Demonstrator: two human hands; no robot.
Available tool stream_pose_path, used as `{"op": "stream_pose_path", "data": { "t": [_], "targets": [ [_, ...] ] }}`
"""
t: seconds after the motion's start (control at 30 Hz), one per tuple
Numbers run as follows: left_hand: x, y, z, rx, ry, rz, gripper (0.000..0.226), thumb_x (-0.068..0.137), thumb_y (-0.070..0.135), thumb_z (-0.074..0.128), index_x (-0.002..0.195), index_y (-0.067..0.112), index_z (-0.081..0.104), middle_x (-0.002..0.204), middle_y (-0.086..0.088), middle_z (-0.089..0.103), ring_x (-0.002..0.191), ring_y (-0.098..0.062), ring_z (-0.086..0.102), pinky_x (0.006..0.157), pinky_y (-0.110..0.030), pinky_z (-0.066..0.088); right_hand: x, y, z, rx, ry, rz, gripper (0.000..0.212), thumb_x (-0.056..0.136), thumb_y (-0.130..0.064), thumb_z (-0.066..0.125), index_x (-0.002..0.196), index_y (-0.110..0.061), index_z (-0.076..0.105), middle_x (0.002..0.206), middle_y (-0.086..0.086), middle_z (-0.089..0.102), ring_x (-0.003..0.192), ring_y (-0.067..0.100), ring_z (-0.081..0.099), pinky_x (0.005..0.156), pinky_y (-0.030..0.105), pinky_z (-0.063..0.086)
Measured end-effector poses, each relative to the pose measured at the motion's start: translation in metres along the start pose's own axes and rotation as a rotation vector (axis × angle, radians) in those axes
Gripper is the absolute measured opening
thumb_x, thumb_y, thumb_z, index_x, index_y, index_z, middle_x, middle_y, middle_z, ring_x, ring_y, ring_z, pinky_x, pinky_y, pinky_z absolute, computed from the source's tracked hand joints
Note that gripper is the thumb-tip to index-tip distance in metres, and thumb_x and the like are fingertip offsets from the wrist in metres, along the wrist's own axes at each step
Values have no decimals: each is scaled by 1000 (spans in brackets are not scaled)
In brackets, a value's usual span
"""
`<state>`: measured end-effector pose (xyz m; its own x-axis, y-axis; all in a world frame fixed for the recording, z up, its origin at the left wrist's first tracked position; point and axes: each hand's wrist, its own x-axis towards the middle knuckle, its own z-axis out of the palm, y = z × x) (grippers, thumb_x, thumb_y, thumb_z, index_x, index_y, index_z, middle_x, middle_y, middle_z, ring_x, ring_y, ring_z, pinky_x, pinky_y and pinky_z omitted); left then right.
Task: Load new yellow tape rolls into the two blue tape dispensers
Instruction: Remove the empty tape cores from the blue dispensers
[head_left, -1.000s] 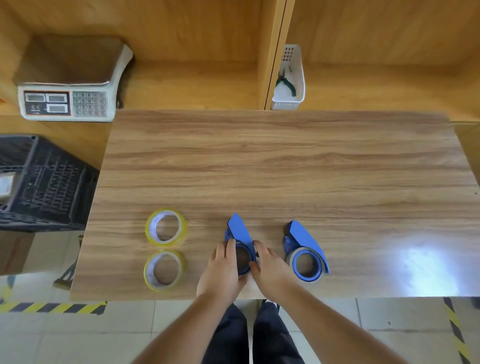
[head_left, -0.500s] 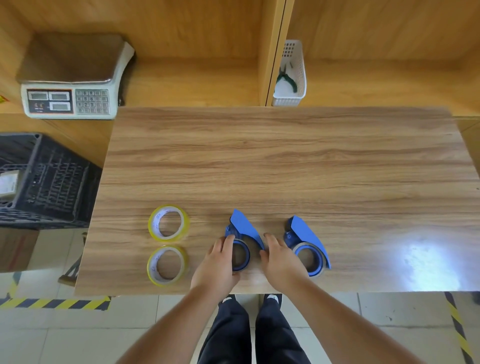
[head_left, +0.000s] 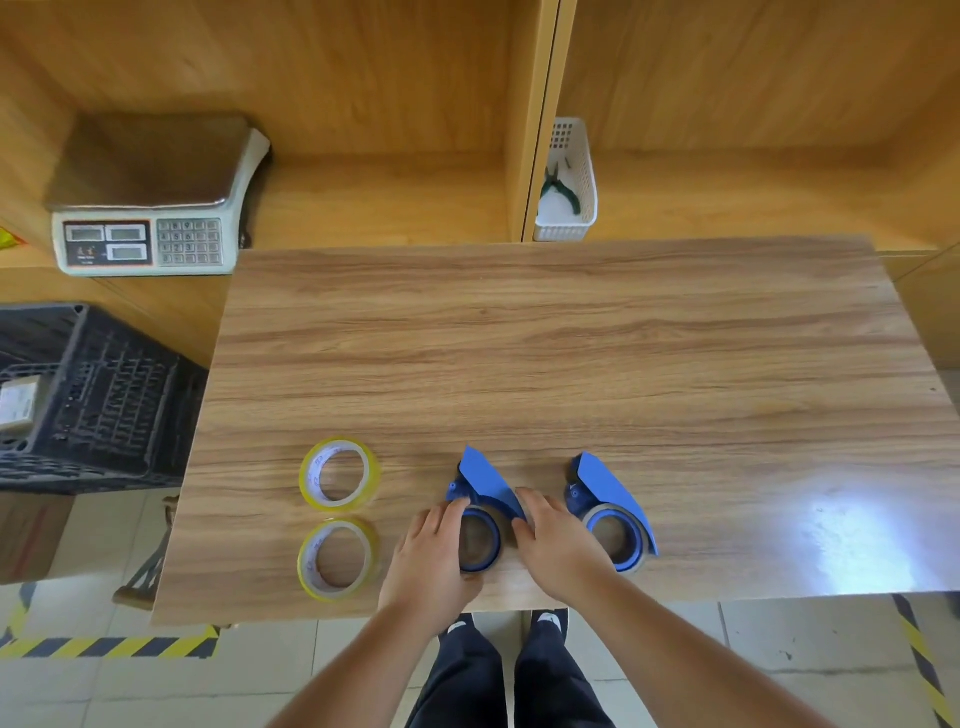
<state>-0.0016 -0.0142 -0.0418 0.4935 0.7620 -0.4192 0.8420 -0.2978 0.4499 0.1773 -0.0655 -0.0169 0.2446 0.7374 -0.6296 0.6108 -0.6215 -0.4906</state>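
Observation:
Two blue tape dispensers lie near the front edge of the wooden table (head_left: 571, 364). My left hand (head_left: 428, 558) and my right hand (head_left: 558, 548) flank the left dispenser (head_left: 485, 486), fingertips pressed against its ring and cover from both sides. An empty-looking core shows in its ring. The right dispenser (head_left: 605, 486) lies untouched just right of my right hand. To the left, apart from my hands, two yellow tape rolls lie flat: the far roll (head_left: 307, 475) and the near roll (head_left: 305, 564).
A weighing scale (head_left: 140, 239) stands on the shelf at the back left. At the back centre, a white basket (head_left: 569, 218) holds pliers. A black crate (head_left: 88, 400) sits left of the table. Hazard tape marks the floor below.
My hands have drawn slightly apart on the left dispenser, the right one shifting right. The dispenser, the rolls and the other dispenser stay where they were.

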Motion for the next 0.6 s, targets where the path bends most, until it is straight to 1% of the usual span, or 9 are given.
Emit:
{"op": "stream_pose_path", "data": {
  "t": [0.1, 0.2, 0.3, 0.37, 0.4, 0.47, 0.53, 0.6],
  "targets": [
    [0, 3, -2, -48, 6, 19, 83, 79, 33, 71, 151, 32, 29, 148, 12, 44, 137, -14, 38, 110, -32, 40, 1, -2, -1, -6, -5, 9, 48, 104, -34, 39, 151, -29, 34, 147, 5, 49, 124, 28, 56, 96, 44, 51],
    [-3, 7, -6, -54, 34, 29, 83, 75, 33, 69, 150, 32, 32, 146, 12, 45, 135, -15, 40, 110, -32, 40, 0, -4, -2, 11, 12, 32, 47, 104, -36, 40, 149, -27, 35, 147, 5, 48, 125, 29, 56, 94, 44, 51],
    [-6, 7, -14, -50, 84, 45, 84, 69, 39, 66, 146, 34, 35, 142, 15, 48, 132, -16, 44, 108, -33, 40, 0, -7, -7, 34, 56, 29, 39, 102, -34, 39, 139, -23, 43, 137, 7, 53, 118, 29, 56, 92, 47, 51],
    [-4, 7, -25, -77, 122, 53, 84, 66, 48, 65, 144, 36, 36, 138, 18, 49, 129, -15, 46, 106, -34, 40, 2, -11, -14, 31, 96, 6, 39, 102, -33, 40, 139, -22, 44, 135, 6, 53, 118, 28, 53, 92, 46, 51],
    [0, 7, -32, -90, 137, 53, 85, 67, 52, 65, 145, 36, 36, 137, 19, 49, 129, -13, 45, 107, -35, 39, 3, -14, -18, 23, 116, -12, 43, 102, -33, 40, 143, -22, 41, 138, 6, 52, 122, 28, 51, 94, 44, 49],
    [13, 9, -48, -102, 177, 44, 87, 67, 55, 70, 145, 35, 36, 134, 19, 50, 127, -13, 45, 107, -37, 39, 7, -18, -27, -20, 166, -59, 51, 103, -33, 40, 152, -22, 34, 149, 3, 46, 132, 28, 42, 102, 42, 45],
    [32, 14, -63, -104, 230, 22, 88, 68, 51, 75, 145, 35, 37, 132, 13, 51, 125, -17, 47, 106, -40, 41, 10, -21, -36, -81, 242, -114, 54, 102, -32, 41, 154, -21, 31, 157, 1, 39, 139, 27, 34, 111, 42, 39],
    [54, 19, -75, -104, 252, -13, 88, 69, 46, 78, 146, 32, 36, 134, 8, 51, 127, -21, 47, 106, -43, 42, 15, -22, -45, -129, 297, -135, 57, 101, -34, 42, 155, -22, 30, 163, 1, 30, 145, 27, 26, 116, 43, 33]
  ]
}}
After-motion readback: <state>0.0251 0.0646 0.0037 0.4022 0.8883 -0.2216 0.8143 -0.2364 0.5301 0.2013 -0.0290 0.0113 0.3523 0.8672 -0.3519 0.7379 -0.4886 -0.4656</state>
